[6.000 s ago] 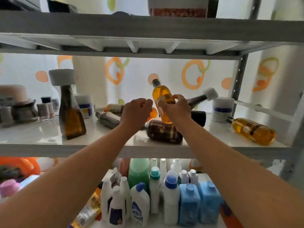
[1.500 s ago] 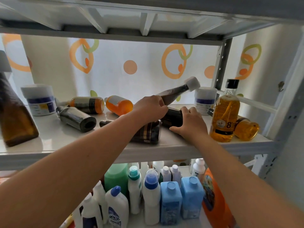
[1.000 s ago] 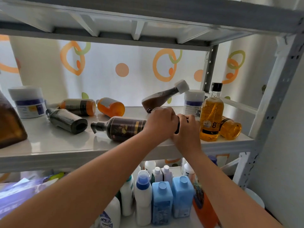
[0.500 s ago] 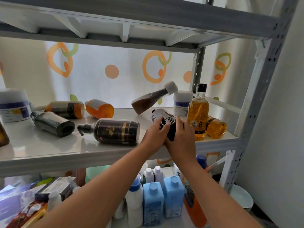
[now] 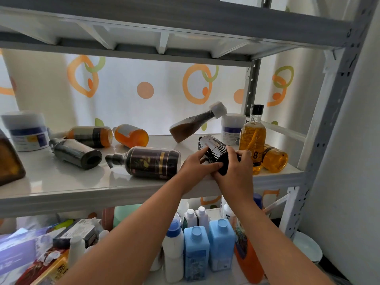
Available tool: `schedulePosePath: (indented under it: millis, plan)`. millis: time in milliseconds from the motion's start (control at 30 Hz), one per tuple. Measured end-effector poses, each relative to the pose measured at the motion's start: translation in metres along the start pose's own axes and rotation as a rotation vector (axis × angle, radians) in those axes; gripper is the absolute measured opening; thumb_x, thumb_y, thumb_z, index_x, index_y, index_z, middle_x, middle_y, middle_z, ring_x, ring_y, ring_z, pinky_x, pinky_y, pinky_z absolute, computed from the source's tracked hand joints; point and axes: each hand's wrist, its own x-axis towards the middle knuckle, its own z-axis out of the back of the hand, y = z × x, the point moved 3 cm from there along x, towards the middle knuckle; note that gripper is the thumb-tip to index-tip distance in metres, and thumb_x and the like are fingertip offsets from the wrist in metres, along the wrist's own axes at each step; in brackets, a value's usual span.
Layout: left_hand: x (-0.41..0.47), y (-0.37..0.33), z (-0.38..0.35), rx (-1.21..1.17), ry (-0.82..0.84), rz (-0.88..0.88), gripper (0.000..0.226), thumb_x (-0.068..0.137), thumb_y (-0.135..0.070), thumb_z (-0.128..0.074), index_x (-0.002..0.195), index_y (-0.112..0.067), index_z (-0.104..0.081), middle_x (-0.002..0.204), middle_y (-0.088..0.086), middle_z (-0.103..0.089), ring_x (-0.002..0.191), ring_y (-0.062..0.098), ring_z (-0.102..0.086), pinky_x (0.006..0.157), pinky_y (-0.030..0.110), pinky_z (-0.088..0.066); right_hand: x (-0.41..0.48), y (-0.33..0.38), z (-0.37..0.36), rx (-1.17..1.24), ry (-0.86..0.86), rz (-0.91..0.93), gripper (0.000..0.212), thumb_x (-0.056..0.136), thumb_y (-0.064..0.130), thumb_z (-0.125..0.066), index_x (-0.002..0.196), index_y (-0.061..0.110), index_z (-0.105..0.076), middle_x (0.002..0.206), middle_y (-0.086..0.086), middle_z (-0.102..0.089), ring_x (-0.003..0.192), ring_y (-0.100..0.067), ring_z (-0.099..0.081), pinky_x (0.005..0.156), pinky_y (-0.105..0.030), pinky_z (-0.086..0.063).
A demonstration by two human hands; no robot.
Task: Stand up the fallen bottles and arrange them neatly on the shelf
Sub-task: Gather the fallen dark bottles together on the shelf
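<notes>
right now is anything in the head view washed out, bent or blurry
Head view: strong backlight through the curtain leaves the dark bottle nearly black; soft glare on the shelf board; wide-angle lens slants the right post; lower-left boxes are blurred.

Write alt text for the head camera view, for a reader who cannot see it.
The left hand and right hand grip a tilted dark bottle at the front edge of a white shelf, beside an upright amber bottle marked 8. To its left a pump bottle and several other bottles lie on their sides; blue bottles stand on the level below.
</notes>
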Motion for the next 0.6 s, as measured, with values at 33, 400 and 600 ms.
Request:
schedulePosePath:
  millis: [33,400,600]
  plan:
    - [0.0007,0.0009,0.0003,0.0,0.003,-0.001,0.071,0.082,-0.019,-0.071,0.144,-0.023,-0.036,0.143,0.0,-0.047,0.132,0.015,-0.041,0.109,0.041,-0.037,-0.0006,-0.0001,-0.0005,0.0,-0.005,0.004,0.07,0.08,0.035,-0.07,0.138,0.011,-0.039,0.126,-0.017,-0.042,0.117,-0.029,-0.044,0.091,-0.036,-0.049]
    - [0.0011,0.0028,-0.0065,0.074,0.068,0.017,0.073,0.09,-0.024,-0.06,0.15,-0.025,-0.018,0.152,0.003,-0.033,0.136,0.022,-0.035,0.099,0.046,-0.048,-0.0022,0.0,-0.0049,0.006,-0.046,-0.001,0.069,0.078,0.028,-0.074,0.136,0.009,-0.042,0.128,-0.02,-0.044,0.119,-0.032,-0.044,0.092,-0.042,-0.051]
    - [0.0022,0.0018,-0.0056,0.046,0.097,0.018,0.068,0.094,-0.018,-0.054,0.15,-0.023,-0.016,0.149,0.004,-0.036,0.123,0.013,-0.041,0.095,0.036,-0.05,-0.0018,0.0005,-0.0039,-0.019,-0.049,0.021,0.069,0.076,0.027,-0.076,0.135,0.008,-0.044,0.125,-0.02,-0.046,0.116,-0.033,-0.046,0.089,-0.039,-0.05]
